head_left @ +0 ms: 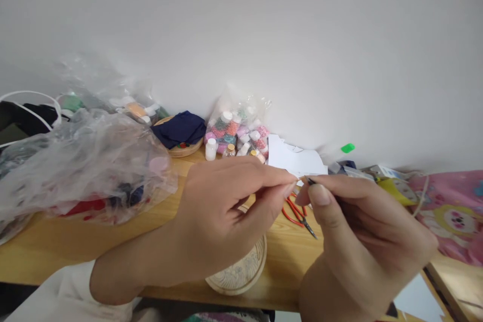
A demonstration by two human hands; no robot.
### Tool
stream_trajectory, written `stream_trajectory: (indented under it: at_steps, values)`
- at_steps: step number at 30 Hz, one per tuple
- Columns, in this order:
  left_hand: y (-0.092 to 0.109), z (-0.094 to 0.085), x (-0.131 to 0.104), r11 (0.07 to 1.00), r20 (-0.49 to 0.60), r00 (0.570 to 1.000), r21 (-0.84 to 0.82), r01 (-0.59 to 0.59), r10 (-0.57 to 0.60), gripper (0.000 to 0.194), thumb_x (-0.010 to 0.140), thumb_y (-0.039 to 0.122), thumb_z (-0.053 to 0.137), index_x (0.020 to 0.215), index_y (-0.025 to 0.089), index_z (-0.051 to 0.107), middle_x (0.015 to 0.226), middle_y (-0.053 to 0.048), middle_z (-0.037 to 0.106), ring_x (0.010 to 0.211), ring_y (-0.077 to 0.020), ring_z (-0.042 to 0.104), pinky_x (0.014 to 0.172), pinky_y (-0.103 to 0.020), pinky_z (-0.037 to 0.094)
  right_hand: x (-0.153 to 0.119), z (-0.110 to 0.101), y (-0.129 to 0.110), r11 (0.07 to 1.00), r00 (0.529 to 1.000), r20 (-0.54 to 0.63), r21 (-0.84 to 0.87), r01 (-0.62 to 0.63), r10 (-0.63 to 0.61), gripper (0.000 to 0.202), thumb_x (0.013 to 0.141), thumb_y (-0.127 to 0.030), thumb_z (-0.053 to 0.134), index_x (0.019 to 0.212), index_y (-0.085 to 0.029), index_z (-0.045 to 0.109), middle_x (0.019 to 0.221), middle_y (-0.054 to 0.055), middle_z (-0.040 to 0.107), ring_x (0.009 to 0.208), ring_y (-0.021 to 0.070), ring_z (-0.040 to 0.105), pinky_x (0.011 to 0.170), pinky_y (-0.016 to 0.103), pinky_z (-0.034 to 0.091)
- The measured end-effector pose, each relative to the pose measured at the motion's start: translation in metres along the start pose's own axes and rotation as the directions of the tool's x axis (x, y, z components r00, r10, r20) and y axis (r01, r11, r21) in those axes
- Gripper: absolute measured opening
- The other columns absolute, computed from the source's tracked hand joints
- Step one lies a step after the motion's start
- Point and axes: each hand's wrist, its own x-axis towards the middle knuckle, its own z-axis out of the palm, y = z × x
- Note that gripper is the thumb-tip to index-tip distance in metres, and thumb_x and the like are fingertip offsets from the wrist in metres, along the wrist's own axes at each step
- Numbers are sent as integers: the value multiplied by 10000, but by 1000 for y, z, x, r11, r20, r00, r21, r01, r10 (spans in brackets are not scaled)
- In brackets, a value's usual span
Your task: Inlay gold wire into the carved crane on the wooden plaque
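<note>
Within right hand (360,231), small dark item (310,181), mostly hidden

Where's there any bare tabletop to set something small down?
Bare wooden table shows at left, between the plastic bag and left forearm, and also between the round patterned disc and right hand, below the orange-handled pliers. It's crowded along the wall, with bagged containers and white paper, and around the pink bag.

Hoop (241,274) on table (281,264) below left hand (226,206); pliers (303,221) right, bag (109,156) left, bottles (211,150) behind.
</note>
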Motion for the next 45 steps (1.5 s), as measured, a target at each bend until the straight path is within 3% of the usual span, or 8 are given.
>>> stream_trajectory:
  at_steps: [6,11,18,29,38,42,45]
  values:
    - [0,1,-2,999,-20,999,38,-37,38,204,901,97,592,788,228,699,622,68,675,545,-71,574,581,-193,477,2,-1,1,1000,998,55,29,10,-11,129,835,-178,723,914,-272,762,734,2,737,634,159,652,533,289,489]
    - [-1,0,1,998,28,998,-1,-63,63,199,900,71,577,834,206,708,691,52,721,626,-76,639,625,-185,500,2,1,2,999,999,22,-16,45,-45,132,833,-191,728,915,-289,762,741,1,745,618,162,651,529,297,484]
    - [-2,-7,3,999,74,996,-17,43,-41,178,916,171,604,814,234,736,652,39,699,520,-87,552,539,-222,448,2,3,1,999,999,28,-18,43,-43,144,833,-176,724,915,-289,761,735,-7,741,627,152,652,528,287,474]
    - [-1,-9,1,986,14,997,148,-80,79,169,862,94,633,754,205,699,676,85,718,546,-36,585,536,-150,441,4,2,2,998,997,53,-26,59,-58,86,831,-166,724,873,-234,757,670,-12,699,608,128,639,507,247,471]
    - [-3,0,-3,989,-68,998,146,-5,15,162,889,171,602,811,282,692,735,80,745,555,-92,638,498,-228,503,2,13,3,999,1000,-4,45,4,-4,23,858,-216,706,860,-213,728,680,-13,675,576,109,590,506,239,467]
    - [-4,4,-5,979,-129,989,200,-43,70,154,915,180,588,831,272,678,730,77,742,559,-84,638,510,-214,518,-3,26,4,992,996,-82,123,-24,34,57,891,-224,667,847,-199,691,681,-22,652,575,96,582,490,220,456]
    - [-4,4,-5,963,-103,986,251,-103,132,151,923,153,569,876,245,679,739,61,747,566,-85,640,526,-200,531,-6,36,3,987,990,-137,161,-19,41,79,911,-223,639,843,-196,669,654,-34,624,539,80,557,465,207,435]
